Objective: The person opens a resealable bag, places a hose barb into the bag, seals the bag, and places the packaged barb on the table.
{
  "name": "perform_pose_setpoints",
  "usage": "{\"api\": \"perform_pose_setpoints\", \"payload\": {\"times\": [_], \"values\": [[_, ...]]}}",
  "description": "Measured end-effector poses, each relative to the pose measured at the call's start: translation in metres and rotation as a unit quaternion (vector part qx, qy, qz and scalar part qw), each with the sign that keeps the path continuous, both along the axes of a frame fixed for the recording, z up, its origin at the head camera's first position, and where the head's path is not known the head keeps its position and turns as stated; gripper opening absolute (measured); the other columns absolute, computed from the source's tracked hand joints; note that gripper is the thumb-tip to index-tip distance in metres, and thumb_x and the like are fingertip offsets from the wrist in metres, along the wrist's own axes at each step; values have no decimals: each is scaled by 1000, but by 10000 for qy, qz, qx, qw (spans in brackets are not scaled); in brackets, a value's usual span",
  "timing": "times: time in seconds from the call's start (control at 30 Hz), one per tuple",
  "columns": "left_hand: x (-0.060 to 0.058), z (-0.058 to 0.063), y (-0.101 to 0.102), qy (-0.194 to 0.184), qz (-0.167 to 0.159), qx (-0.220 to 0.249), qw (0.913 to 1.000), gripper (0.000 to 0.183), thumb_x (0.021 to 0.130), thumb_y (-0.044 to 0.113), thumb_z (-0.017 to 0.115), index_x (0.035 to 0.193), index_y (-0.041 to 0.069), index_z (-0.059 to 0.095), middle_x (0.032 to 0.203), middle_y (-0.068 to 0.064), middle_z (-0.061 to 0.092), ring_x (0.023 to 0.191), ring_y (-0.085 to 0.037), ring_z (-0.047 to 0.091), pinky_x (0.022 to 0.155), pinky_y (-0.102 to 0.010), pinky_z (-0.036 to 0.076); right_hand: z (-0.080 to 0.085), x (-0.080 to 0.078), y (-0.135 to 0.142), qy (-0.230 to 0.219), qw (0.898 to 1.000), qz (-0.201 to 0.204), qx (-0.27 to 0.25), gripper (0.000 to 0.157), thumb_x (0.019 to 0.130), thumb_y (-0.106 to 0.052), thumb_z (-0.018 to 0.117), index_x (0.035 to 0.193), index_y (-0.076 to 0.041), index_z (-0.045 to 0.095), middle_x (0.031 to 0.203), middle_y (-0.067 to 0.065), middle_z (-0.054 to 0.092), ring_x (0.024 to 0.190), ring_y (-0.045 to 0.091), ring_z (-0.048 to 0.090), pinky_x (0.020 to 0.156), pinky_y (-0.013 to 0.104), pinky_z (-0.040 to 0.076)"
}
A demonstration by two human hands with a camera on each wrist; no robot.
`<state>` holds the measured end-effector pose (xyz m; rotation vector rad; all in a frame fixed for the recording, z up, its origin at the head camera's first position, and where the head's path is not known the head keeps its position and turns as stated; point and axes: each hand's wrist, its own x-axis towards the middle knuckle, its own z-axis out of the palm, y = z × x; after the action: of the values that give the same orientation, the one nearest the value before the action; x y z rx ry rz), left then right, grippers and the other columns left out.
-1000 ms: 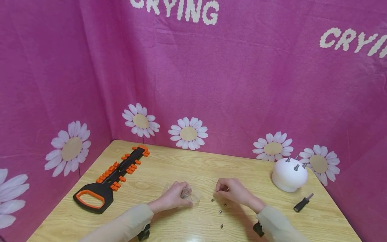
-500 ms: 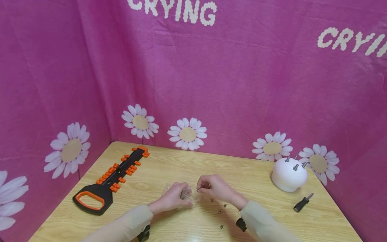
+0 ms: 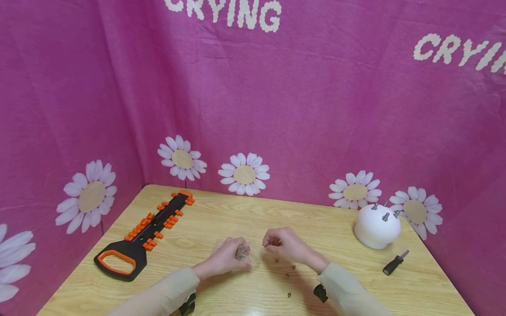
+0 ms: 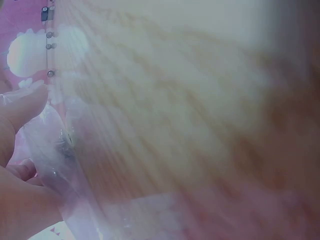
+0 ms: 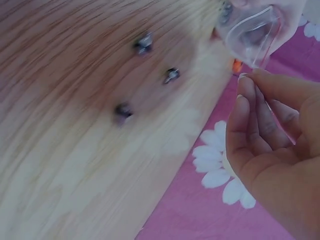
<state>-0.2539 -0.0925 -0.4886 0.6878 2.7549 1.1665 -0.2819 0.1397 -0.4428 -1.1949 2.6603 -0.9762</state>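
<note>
My left hand (image 3: 227, 256) grips a clear plastic zip bag (image 4: 82, 165) just above the table, left of the small screws. Small metallic pieces show through the film, too blurred to name surely. At the bag's right edge is my right hand (image 3: 290, 245), thumb and fingertips pinching the rim of the bag (image 5: 250, 42). Several small screws (image 3: 287, 276) lie loose on the wood below and beside the right hand; three of these screws (image 5: 171, 75) appear in the right wrist view. Whether the right fingertips also hide a screw, I cannot tell.
A black holder with orange clips (image 3: 154, 226) lies at the left. On the right stands a white rounded piece (image 3: 377, 228) with metal posts on top, and a black-handled screwdriver (image 3: 395, 263) lies beside it. A pink flowered cloth (image 3: 300, 109) hangs behind the table.
My right hand has moved left from above the screws to the bag's rim, then shifted slightly back right. The left hand holds the bag in the same place.
</note>
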Motion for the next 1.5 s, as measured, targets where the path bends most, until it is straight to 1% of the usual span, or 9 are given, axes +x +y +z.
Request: {"api": "perform_pose_setpoints", "payload": {"times": [0.03,0.23,0.33,0.43,0.57,0.77,1.1,1.33,1.5], "values": [[0,0,0,-18,15,-30,10000,39,74,29,86,99,12,61,90,4,60,87,-12,43,76,-26,36,-1,-1,3,64,10000,26,8,5,88,-1,69,91,-4,69,81,4,72,71,-5,55,66,17,50],[-1,0,0,-64,48,-111,9999,39,74,30,86,97,13,60,88,5,58,86,-12,43,75,-26,36,-8,-2,18,-44,9999,37,128,4,88,0,70,88,-3,67,79,9,71,70,-4,55,65,18,50],[-1,0,-1,-74,26,-77,9999,38,74,29,86,97,12,60,87,5,57,86,-12,42,74,-25,36,-11,-1,23,-227,9994,-38,240,3,88,-3,71,88,-3,68,79,7,71,68,-4,53,64,17,47],[0,0,-1,-96,6,-44,9999,38,75,28,86,97,11,60,87,5,57,86,-12,42,74,-25,35,-14,-1,26,-289,9989,-41,364,3,87,-4,73,88,-4,70,81,7,73,70,-4,55,65,16,48],[0,0,-1,-96,-12,-29,9999,38,74,28,86,97,11,60,86,5,56,85,-12,41,73,-25,35,-18,-3,30,-236,9984,55,514,6,85,-2,74,87,-7,72,84,4,75,75,-4,60,68,16,51],[-1,1,0,-38,-22,-43,10000,39,74,28,86,98,11,61,87,4,57,86,-12,42,74,-25,36,-19,-3,30,-208,9978,72,629,6,84,-2,75,86,-8,72,83,2,74,75,-4,59,67,16,50],[0,2,0,-28,-1,-32,10000,39,74,27,87,97,11,60,87,4,56,86,-12,42,75,-25,36,-21,-2,31,10,9977,147,663,4,88,-5,73,85,-7,71,80,-1,71,70,-6,49,64,15,45],[1,2,0,17,9,-14,10000,39,73,27,87,97,10,61,87,4,57,86,-12,43,75,-26,36,-19,-1,26,-251,9985,-33,490,6,90,-2,68,89,-7,68,80,3,71,65,-6,48,60,15,45],[2,3,0,41,30,-27,10000,40,72,27,87,97,10,61,87,3,59,87,-12,44,75,-26,36,-15,-2,20,-350,9986,-140,383,5,90,-3,68,89,-8,68,82,5,71,66,-4,50,61,16,46]]}}
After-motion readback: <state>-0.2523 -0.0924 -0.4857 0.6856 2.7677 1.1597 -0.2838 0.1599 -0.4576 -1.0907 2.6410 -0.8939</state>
